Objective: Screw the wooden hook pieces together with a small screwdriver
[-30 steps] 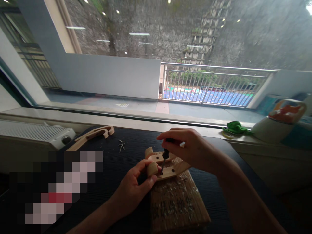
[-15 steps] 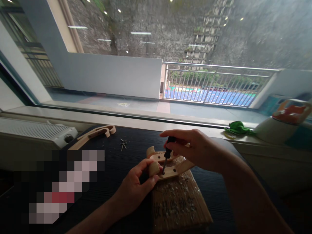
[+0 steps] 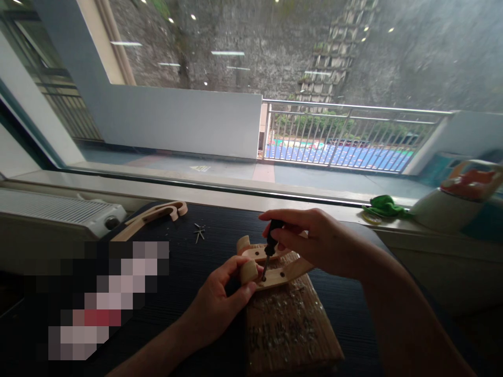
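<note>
My right hand (image 3: 298, 233) is closed round the black handle of a screwdriver (image 3: 271, 241), its index finger stretched over the handle's top. The shaft slants down to a hole near the curled end of a wooden hook (image 3: 273, 278). My left hand (image 3: 228, 288) grips that curled end between thumb and fingers. A second wooden hook (image 3: 257, 254) lies just behind, with a dark hole showing. Both hooks rest on a wooden board (image 3: 291, 324) that has dark written characters and looks wrapped in clear film. Whether a screw sits under the tip is too small to tell.
Several loose screws (image 3: 199, 232) lie on the dark table (image 3: 220, 220). More wooden hooks (image 3: 157, 213) are at its back left, near a white heater (image 3: 70, 209). A green cloth (image 3: 385, 206) and a white container (image 3: 448, 209) stand on the windowsill at right.
Almost nothing differs. Both hands keep their places on the screwdriver and the hook, and the whole view shifts very slightly.
</note>
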The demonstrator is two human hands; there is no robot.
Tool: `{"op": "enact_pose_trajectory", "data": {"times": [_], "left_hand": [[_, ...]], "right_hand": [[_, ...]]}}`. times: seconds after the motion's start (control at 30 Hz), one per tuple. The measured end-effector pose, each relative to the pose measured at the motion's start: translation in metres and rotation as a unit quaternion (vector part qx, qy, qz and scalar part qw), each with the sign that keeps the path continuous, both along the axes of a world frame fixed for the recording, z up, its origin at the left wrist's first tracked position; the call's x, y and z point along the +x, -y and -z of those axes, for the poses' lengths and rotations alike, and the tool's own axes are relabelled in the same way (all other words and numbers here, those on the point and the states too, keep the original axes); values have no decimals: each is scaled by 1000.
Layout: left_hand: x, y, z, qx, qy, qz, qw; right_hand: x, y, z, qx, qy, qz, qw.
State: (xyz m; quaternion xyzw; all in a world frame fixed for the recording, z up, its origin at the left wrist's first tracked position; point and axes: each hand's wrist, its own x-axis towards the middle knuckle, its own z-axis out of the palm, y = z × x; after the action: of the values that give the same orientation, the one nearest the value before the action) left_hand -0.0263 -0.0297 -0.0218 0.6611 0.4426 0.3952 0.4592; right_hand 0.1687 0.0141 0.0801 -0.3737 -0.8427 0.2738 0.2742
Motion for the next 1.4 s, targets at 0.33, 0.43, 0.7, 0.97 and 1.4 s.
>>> {"op": "enact_pose_trajectory", "data": {"times": [0.33, 0.43, 0.7, 0.97, 1.4], "left_hand": [[1, 0, -2, 1, -3, 0, 1000], [0, 1, -1, 5, -9, -4, 1000], [1, 0, -1, 13, -10, -5, 1000], [-1, 0, 2, 46, -39, -25, 998], [-5, -4, 15, 218, -179, -59, 957]], "right_hand": [[-4, 1, 0, 13, 6, -2, 1000], [0, 1, 0, 20, 3, 0, 1000], [2, -1, 0, 8, 3, 1, 1000], [1, 1, -1, 32, 32, 17, 999], [4, 2, -4, 12, 29, 5, 999]]}}
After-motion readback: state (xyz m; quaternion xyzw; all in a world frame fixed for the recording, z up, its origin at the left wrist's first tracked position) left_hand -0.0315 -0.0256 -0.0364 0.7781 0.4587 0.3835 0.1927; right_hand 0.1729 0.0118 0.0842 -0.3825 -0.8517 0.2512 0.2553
